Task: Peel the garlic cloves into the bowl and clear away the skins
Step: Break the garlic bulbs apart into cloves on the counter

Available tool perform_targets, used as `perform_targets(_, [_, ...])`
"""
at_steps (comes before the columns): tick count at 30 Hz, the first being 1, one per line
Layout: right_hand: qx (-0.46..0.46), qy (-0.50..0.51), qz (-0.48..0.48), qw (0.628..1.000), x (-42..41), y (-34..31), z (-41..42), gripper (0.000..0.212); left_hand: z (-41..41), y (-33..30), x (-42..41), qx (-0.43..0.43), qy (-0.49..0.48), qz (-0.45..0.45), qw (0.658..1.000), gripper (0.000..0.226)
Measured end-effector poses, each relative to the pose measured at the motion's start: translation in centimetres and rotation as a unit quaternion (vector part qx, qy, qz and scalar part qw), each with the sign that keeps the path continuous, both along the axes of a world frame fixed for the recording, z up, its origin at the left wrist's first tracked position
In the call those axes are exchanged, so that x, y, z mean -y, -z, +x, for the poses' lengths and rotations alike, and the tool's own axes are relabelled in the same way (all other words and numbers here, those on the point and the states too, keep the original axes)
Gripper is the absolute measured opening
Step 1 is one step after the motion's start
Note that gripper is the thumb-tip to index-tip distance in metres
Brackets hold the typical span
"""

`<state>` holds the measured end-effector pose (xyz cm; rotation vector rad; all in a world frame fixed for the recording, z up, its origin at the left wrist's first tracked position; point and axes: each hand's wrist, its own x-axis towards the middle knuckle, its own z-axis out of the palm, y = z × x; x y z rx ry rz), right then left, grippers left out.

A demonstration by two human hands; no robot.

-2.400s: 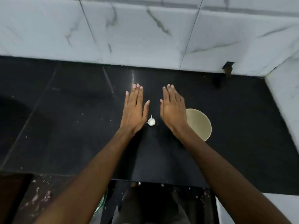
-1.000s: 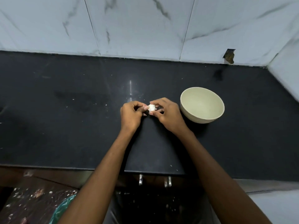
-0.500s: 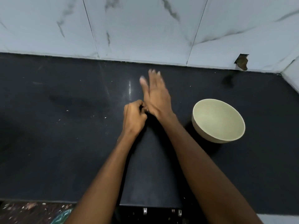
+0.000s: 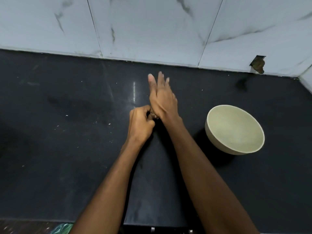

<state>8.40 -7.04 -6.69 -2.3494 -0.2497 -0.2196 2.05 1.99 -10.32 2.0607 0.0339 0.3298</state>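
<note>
My left hand [image 4: 140,122] is curled into a fist on the black counter [image 4: 67,149], fingers closed where the garlic was held a moment ago. The garlic itself is hidden between my hands. My right hand [image 4: 163,98] has its fingers straight and pointing away from me, with the heel of the palm pressing down against my left hand's fingertips. The pale green bowl [image 4: 217,144] stands to the right of both hands, about a hand's width from my right forearm, and nothing shows inside it.
A white marble-tiled wall [image 4: 152,31] borders the counter at the back and at the far right. A broken hole [image 4: 257,63] sits low in the tile at back right. Small white flecks [image 4: 94,122] are scattered on the counter left of my hands.
Both hands pinched the white garlic a second ago. My right hand has since opened flat and come over it, hiding it. The view shifted, so the bowl sits lower right.
</note>
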Motion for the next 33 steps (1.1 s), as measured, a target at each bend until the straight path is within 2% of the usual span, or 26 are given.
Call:
perform_targets(3, [0.0, -0.016, 0.005, 1.0, 0.2, -0.5, 0.6, 0.07, 0.0, -0.2, 0.1, 0.004, -0.003, -0.004, 1.0, 0.023])
perform_targets(7, [0.081, 0.01, 0.075, 0.994, 0.5, -4.1, 1.6, 0.069, -0.1, -0.5, 0.4, -0.012, -0.003, -0.033, 0.999, 0.018])
perform_targets(9, [0.099, 0.011, 0.063, 0.993, 0.5, -3.9, 1.5, 0.067, -0.1, -0.5, 0.4, -0.011, -0.004, -0.026, 1.0, 0.023])
perform_targets(11, [0.026, -0.011, 0.028, 0.999, 0.1, -1.7, 0.7, 0.073, -0.1, -0.4, 0.4, -0.011, -0.002, -0.014, 1.0, 0.028])
perform_targets(13, [-0.032, -0.019, 0.044, 0.998, 0.1, -0.1, 0.7, 0.071, -0.2, -0.5, 0.4, -0.01, -0.006, -0.01, 1.0, 0.028])
perform_targets(15, [-0.032, -0.021, 0.086, 0.996, 0.4, -1.7, 0.8, 0.07, -0.2, -0.6, 0.5, -0.014, -0.005, -0.011, 1.0, 0.025])
perform_targets(18, [0.04, -0.02, 0.137, 0.99, 1.1, -5.8, 1.6, 0.056, 0.3, -0.3, 0.5, -0.021, -0.013, -0.026, 0.999, 0.02])
perform_targets(20, [0.076, -0.015, 0.127, 0.989, 0.8, -5.4, 1.9, 0.058, 0.2, -0.4, 0.5, -0.022, -0.013, -0.025, 0.999, 0.02])
perform_targets(23, [-0.012, -0.016, 0.062, 0.998, 0.4, -0.9, 0.5, 0.074, 0.1, -0.3, 0.5, -0.005, -0.009, -0.002, 1.0, 0.028])
perform_targets(24, [-0.039, -0.01, 0.059, 0.997, 0.6, 0.4, 0.4, 0.07, -0.1, -0.4, 0.5, 0.0, -0.012, 0.005, 1.0, 0.029])
perform_targets(27, [-0.065, -0.006, 0.115, 0.991, 1.5, -0.7, 0.3, 0.055, 0.2, -0.4, 0.6, -0.002, -0.016, 0.003, 1.0, 0.029])
perform_targets(30, [-0.067, 0.015, 0.216, 0.974, 2.7, -2.7, 0.6, 0.055, 0.3, -0.2, 0.5, -0.007, -0.024, -0.014, 1.0, 0.018])
perform_targets(33, [-0.051, 0.014, 0.257, 0.965, 3.6, -3.4, 0.4, 0.046, 0.6, -0.4, 0.4, -0.016, -0.028, -0.045, 0.998, 0.012])
